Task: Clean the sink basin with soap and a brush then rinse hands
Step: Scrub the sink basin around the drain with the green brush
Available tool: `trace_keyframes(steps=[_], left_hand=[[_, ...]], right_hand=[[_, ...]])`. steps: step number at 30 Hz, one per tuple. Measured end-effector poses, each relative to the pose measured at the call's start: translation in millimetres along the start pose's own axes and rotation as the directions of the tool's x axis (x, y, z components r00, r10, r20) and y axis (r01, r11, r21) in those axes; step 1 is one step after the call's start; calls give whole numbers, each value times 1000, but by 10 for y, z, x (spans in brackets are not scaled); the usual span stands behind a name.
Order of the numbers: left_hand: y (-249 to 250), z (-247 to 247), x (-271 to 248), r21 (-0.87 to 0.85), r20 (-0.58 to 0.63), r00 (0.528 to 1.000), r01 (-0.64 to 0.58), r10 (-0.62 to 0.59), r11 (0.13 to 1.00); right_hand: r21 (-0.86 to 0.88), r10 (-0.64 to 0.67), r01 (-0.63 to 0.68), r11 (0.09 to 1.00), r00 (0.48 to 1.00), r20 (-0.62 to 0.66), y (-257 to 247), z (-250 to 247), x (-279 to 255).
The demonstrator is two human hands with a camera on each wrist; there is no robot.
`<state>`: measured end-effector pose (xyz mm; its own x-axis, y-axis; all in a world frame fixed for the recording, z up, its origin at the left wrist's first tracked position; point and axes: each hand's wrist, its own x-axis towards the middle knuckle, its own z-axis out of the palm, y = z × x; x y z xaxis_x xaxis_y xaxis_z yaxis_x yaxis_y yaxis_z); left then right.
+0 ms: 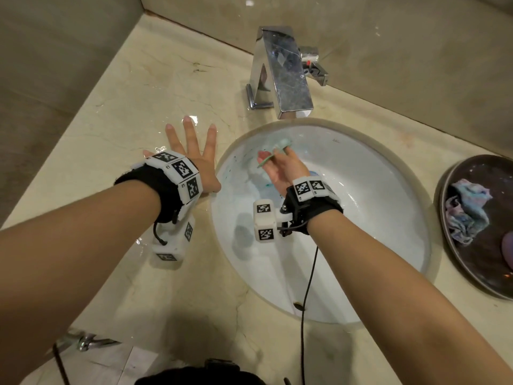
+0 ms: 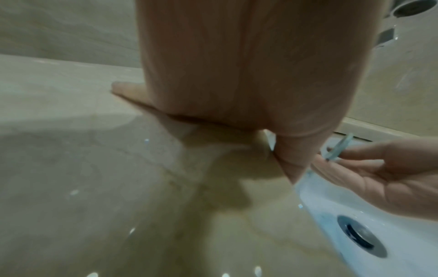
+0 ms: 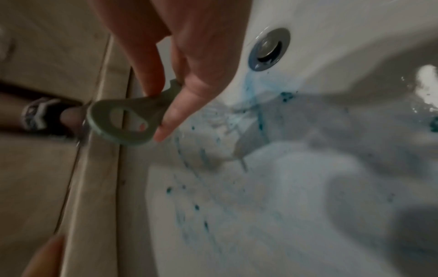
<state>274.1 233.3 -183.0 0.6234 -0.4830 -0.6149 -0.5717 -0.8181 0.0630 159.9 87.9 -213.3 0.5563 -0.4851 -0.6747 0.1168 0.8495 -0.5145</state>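
Observation:
A white oval sink basin (image 1: pixel 361 218) is set into the beige marble counter (image 1: pixel 125 107), its wall streaked with blue soap (image 3: pixel 251 88). My right hand (image 1: pixel 280 168) is inside the basin near its far left wall and pinches a pale green brush (image 1: pixel 273 155) by its looped handle (image 3: pixel 123 121). The brush head (image 1: pixel 284 142) points toward the tap. My left hand (image 1: pixel 194 151) lies flat on the wet counter left of the basin, fingers spread, holding nothing. The drain (image 3: pixel 269 48) shows in the right wrist view.
A chrome tap (image 1: pixel 283 73) stands behind the basin, with its lever (image 1: pixel 316 69) at the right. A dark plate (image 1: pixel 455 218) holding a crumpled cloth (image 1: pixel 466 209) and a purple lump (image 1: pixel 508 250) sits right of the basin. Walls close the counter at the back and left.

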Motion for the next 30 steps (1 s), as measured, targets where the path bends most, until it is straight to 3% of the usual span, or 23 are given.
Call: trace_keyframes(steps=[5, 12, 20, 27, 30], left_hand=[[5, -9, -5, -2, 3, 1000, -1, 1, 1000], [0, -28, -1, 7, 25, 1000, -1, 1, 1000], [4, -21, -13, 8, 7, 1000, -4, 3, 1000], [14, -49, -39, -3, 23, 1000, -5, 5, 1000], [20, -55, -51, -5, 26, 1000, -3, 3, 1000]], right_hand=[[-43, -8, 10, 999, 999, 34, 12, 37, -41], [102, -89, 100, 990, 990, -108, -234, -86, -19], [-11, -20, 21, 1000, 998, 52, -52, 100, -141], [70, -136, 142, 987, 988, -79, -240, -75, -106], [66, -134, 139, 988, 988, -77, -187, -11, -88]])
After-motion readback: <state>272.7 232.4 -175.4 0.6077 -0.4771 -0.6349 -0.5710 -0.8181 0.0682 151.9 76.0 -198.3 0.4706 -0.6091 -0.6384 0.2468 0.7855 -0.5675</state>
